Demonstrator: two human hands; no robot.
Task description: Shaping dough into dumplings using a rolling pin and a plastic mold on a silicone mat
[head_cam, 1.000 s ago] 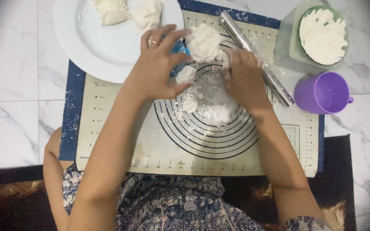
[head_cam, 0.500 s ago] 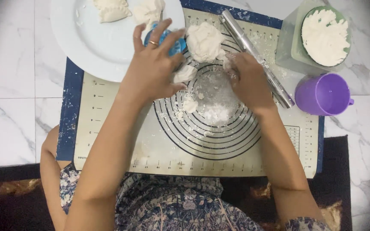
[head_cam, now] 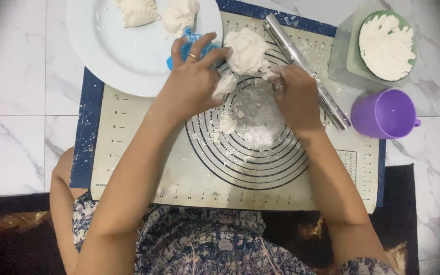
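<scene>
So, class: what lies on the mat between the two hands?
In the head view, a big dough lump and floury dough scraps lie between the left hand and right hand, on the mat.

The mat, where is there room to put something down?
Free: the mat's near strip between the rings and its near edge, and its left part below the plate. Crowded: the far end, with both hands, dough, rolling pin and purple cup.
</scene>
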